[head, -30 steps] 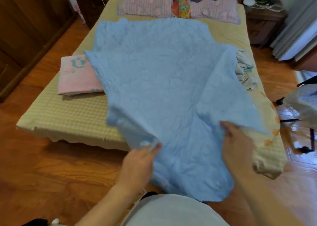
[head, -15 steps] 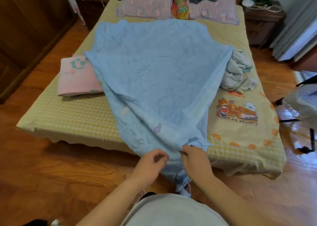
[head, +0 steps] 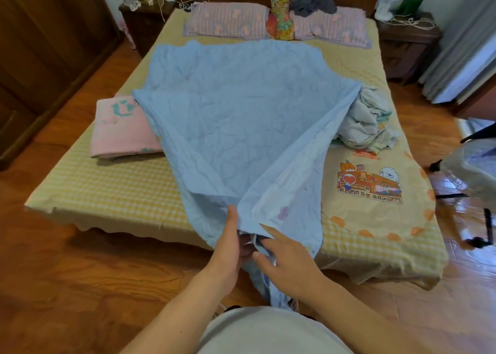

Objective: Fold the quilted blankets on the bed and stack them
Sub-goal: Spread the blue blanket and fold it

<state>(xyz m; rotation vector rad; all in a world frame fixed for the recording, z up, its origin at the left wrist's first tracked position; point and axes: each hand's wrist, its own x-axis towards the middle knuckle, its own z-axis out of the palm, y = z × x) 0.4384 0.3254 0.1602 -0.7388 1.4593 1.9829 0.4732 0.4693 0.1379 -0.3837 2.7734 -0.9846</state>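
Note:
A light blue quilted blanket (head: 241,117) lies spread over the bed (head: 107,190), its near end gathered to a point that hangs over the foot edge. My left hand (head: 228,249) grips the gathered corners there, thumb up on the fabric. My right hand (head: 284,259) is right beside it with fingers spread, its thumb and fingers on the blanket's edge. A folded pink blanket (head: 120,130) lies at the bed's left side, partly under the blue one. A crumpled pale blanket (head: 367,122) sits at the right side.
Two purple pillows (head: 228,22) and a colourful bolster (head: 279,18) lie at the headboard. Dark nightstands (head: 408,47) flank the bed. A wooden wardrobe (head: 45,45) stands left. A fan with black stand (head: 472,171) is on the wood floor at right.
My hands came together at the foot of the bed, bringing the blanket's two near corners into one bunch. The right half of the bed was uncovered.

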